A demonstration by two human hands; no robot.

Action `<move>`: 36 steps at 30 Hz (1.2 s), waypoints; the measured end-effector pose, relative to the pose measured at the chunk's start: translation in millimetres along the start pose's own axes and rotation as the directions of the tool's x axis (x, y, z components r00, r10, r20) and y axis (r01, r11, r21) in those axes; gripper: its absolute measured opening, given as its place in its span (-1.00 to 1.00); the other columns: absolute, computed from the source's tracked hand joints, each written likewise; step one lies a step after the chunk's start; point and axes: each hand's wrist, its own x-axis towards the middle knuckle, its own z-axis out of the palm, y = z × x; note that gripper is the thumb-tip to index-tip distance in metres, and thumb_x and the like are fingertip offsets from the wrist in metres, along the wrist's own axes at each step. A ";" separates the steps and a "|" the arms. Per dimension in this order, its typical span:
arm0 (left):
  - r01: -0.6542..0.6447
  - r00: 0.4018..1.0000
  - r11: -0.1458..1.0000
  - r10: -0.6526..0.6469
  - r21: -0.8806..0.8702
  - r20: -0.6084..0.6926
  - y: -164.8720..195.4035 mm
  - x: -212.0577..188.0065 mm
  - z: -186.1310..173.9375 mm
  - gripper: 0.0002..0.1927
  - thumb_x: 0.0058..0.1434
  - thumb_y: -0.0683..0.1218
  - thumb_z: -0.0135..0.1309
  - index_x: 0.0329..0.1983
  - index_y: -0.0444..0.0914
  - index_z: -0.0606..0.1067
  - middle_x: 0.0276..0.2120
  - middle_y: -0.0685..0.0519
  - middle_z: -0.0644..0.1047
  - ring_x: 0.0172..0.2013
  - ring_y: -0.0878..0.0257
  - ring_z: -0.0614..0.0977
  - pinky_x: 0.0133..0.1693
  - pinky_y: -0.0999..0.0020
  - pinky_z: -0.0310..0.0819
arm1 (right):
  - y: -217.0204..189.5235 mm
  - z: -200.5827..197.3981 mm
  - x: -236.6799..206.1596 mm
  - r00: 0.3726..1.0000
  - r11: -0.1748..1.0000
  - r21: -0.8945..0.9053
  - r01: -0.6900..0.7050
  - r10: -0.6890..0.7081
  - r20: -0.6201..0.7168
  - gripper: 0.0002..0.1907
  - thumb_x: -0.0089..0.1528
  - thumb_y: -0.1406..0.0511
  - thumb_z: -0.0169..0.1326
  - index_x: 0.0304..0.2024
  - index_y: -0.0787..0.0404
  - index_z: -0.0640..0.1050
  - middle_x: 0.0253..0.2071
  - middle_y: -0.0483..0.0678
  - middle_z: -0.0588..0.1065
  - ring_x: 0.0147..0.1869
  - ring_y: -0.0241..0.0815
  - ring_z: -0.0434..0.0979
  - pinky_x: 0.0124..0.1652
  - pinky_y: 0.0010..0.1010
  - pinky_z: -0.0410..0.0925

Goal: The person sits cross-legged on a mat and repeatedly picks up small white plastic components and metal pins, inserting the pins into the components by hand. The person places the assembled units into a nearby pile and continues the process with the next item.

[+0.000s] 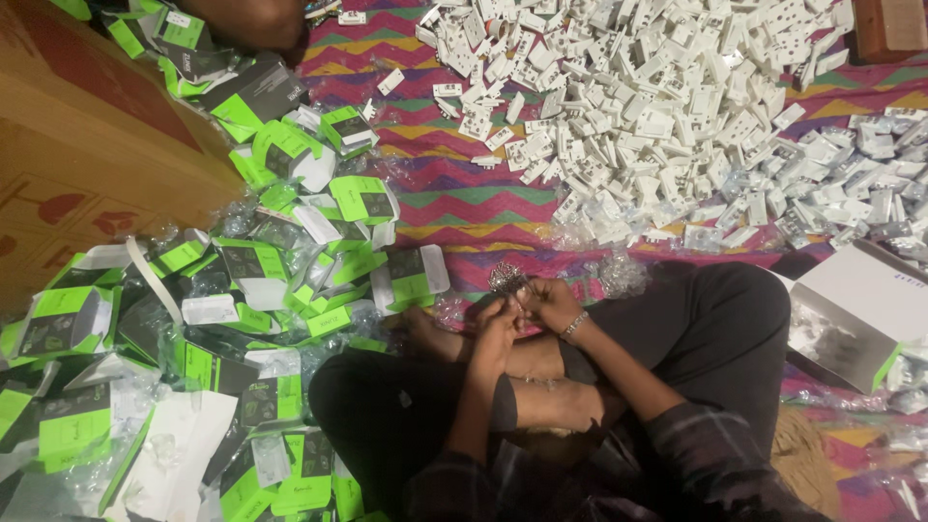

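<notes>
While both pinch shut: clear wrapper point(507, 278) between left hand point(498, 324) and right hand point(549, 302) grips.

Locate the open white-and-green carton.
Head view, far right: the open carton lies on the patterned mat, beside the person's knee, below the white parts pile.

The heap of sockets point(667, 106) is hard white plastic, smooth with a slight sheen. The rug point(464, 208) beneath is woven cloth, matt and a little coarse, in zigzag stripes. The small boxes point(261, 271) strewn about are thin card, printed green, grey and white, with a faint gloss. Among them lie crumpled clear bags point(619, 274), thin shiny plastic film. The big carton point(87, 126) is plain brown cardboard, dull and matt. The trousers point(715, 329) are dark, soft matt cloth. The bracelet point(574, 326) looks like pale metal, glinting.
</notes>
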 end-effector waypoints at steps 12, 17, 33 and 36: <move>-0.370 0.923 0.684 0.191 0.629 0.336 -15.4 -20.9 7.5 -0.90 0.23 -0.20 0.09 -0.31 -0.36 0.57 -0.41 0.05 0.58 -0.33 0.33 0.57 -0.25 0.38 0.50 | -13.6 -32.1 19.1 0.821 0.937 0.336 -0.096 0.265 -0.506 -0.78 0.38 0.28 -0.01 -0.38 0.11 0.54 -0.50 -0.20 0.43 -0.49 -0.34 0.34 -0.53 -0.40 0.19; -0.457 0.889 0.597 0.311 0.659 0.335 -11.9 -22.5 0.6 -0.85 0.33 -0.18 0.16 -0.17 -0.41 0.58 -0.30 0.00 0.63 -0.24 0.31 0.59 -0.16 0.37 0.48 | -56.1 -79.5 -2.3 0.872 0.999 -0.050 0.007 -0.031 -0.489 -0.75 0.37 0.16 0.13 -0.30 0.18 0.53 -0.52 -0.16 0.44 -0.53 -0.30 0.33 -0.55 -0.34 0.16; -0.309 0.908 0.895 0.378 0.320 -0.182 20.0 2.2 4.0 -0.72 0.34 -0.26 0.11 0.11 -0.41 0.49 -0.29 0.01 0.63 -0.32 0.39 0.60 -0.25 0.51 0.53 | -51.7 -43.9 -49.8 0.970 0.619 -0.780 0.094 -0.233 -0.068 -0.75 0.26 0.21 0.24 -0.23 0.31 0.63 -0.46 0.21 0.51 -0.47 0.09 0.48 -0.39 -0.14 0.32; -0.290 0.906 0.882 0.378 0.372 -0.191 19.0 3.2 2.4 -0.61 0.30 -0.31 0.03 0.20 -0.43 0.45 -0.29 -0.01 0.63 -0.33 0.37 0.61 -0.27 0.51 0.52 | -54.9 -39.4 -51.4 0.968 0.653 -0.740 0.161 -0.252 -0.012 -0.78 0.28 0.23 0.21 -0.23 0.29 0.61 -0.41 0.18 0.53 -0.43 0.04 0.54 -0.37 -0.18 0.35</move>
